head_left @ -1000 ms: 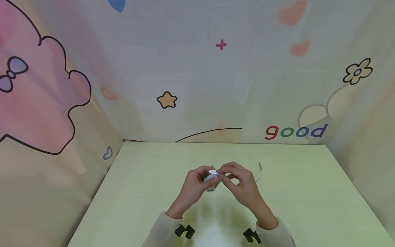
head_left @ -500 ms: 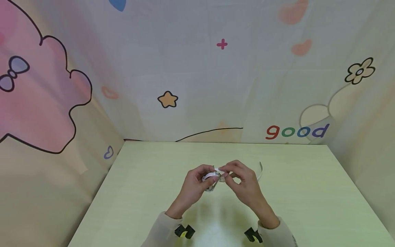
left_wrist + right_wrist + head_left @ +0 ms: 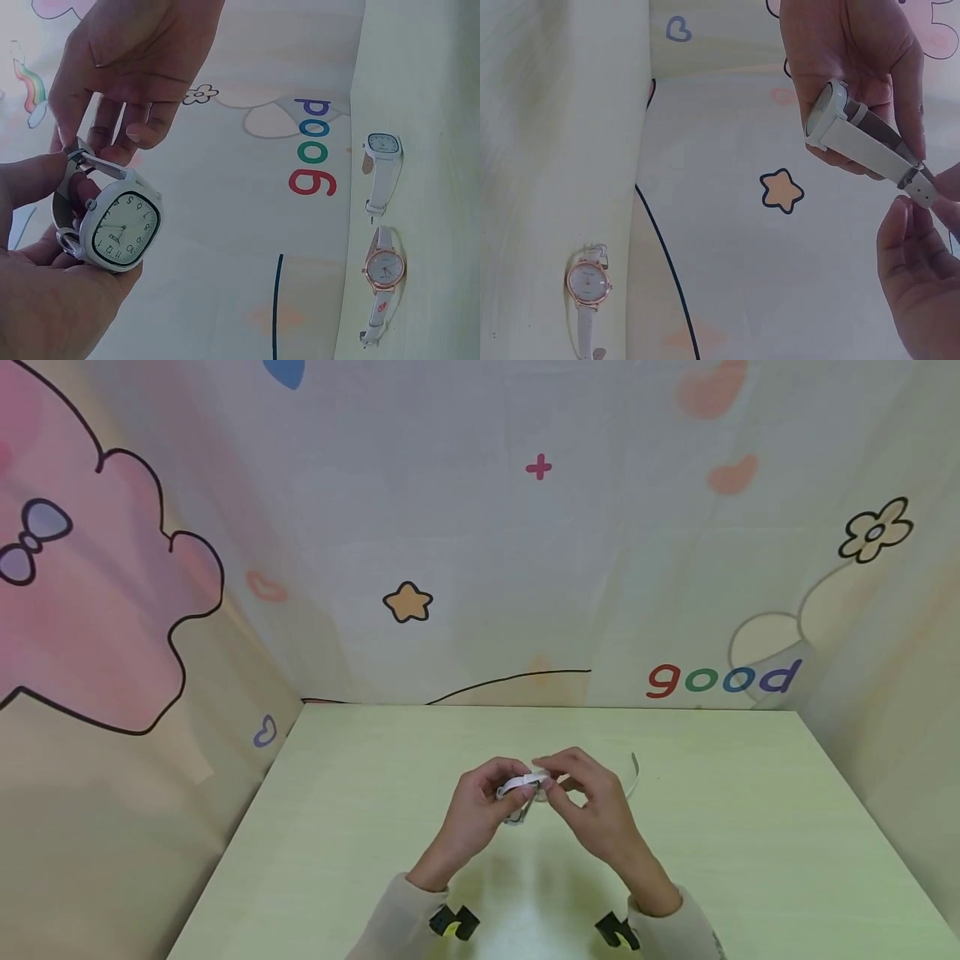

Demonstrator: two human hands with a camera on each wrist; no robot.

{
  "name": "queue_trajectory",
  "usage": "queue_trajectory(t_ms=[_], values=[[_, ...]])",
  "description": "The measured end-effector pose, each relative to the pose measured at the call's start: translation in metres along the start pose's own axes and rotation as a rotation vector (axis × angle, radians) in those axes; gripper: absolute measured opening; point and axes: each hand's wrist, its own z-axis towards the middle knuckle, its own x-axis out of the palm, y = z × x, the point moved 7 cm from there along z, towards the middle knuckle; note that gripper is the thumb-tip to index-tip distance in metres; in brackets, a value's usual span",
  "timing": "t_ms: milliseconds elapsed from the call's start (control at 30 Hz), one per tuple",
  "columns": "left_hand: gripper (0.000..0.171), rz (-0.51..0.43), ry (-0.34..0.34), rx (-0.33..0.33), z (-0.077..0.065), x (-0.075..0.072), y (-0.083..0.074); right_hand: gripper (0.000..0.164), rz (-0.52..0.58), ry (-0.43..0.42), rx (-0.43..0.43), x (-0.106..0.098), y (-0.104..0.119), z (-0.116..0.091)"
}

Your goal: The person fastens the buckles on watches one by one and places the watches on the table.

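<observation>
My left hand (image 3: 472, 806) holds a white wristwatch (image 3: 126, 229) with a rounded-square dial, its fingers around the case and strap. Dark numerals and a black inner ring show on the dial in the left wrist view. The strap is bent into a loop, its grey underside facing inward. At the strap's holed end (image 3: 921, 193), beside the buckle, my right hand (image 3: 588, 797) pinches with thumb and fingertips. In the head view the fingers cover much of the watch.
On the pale green table (image 3: 360, 793) lie two more watches: a white square-faced watch (image 3: 384, 144) and a round rose-gold watch (image 3: 385, 268) with a white strap. A printed cloth (image 3: 480, 527) hangs behind the table's far edge.
The white strap end, raised between my hands a second ago, now lies along the strap loop. My right fingers have moved slightly up and right; my left hand keeps holding the watch.
</observation>
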Motion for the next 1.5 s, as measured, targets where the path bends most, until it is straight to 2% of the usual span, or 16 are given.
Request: queue_trajectory(t_ms=[100, 300, 567, 767, 1100, 1300, 1400, 1500], values=[[0.023, 0.004, -0.018, -0.001, 0.001, 0.0, -0.001, 0.029, 0.012, -0.015, 0.013, -0.001, -0.001, -0.001], [0.023, -0.002, -0.035, -0.01, 0.002, 0.001, 0.001, 0.02, 0.028, -0.005, -0.007, -0.003, -0.003, -0.002], [0.026, -0.074, -0.055, -0.053, 0.0, 0.001, 0.006, 0.039, 0.005, 0.054, 0.052, 0.004, -0.006, -0.005], [0.025, -0.109, -0.043, -0.062, -0.002, 0.001, 0.009, 0.036, -0.014, 0.021, 0.016, 0.002, -0.005, -0.005], [0.023, -0.082, -0.052, -0.023, -0.002, -0.002, 0.009, 0.034, 0.03, 0.047, 0.006, 0.001, -0.005, -0.003], [0.023, -0.056, -0.05, -0.023, -0.002, -0.003, 0.01, 0.037, 0.023, 0.021, -0.045, 0.002, 0.006, -0.002], [0.023, -0.047, -0.036, -0.017, -0.002, -0.003, 0.009, 0.034, 0.015, 0.02, -0.062, 0.002, 0.006, -0.001], [0.024, -0.039, -0.03, -0.016, -0.001, -0.003, 0.008, 0.032, 0.021, 0.031, -0.059, 0.004, -0.004, -0.001]])
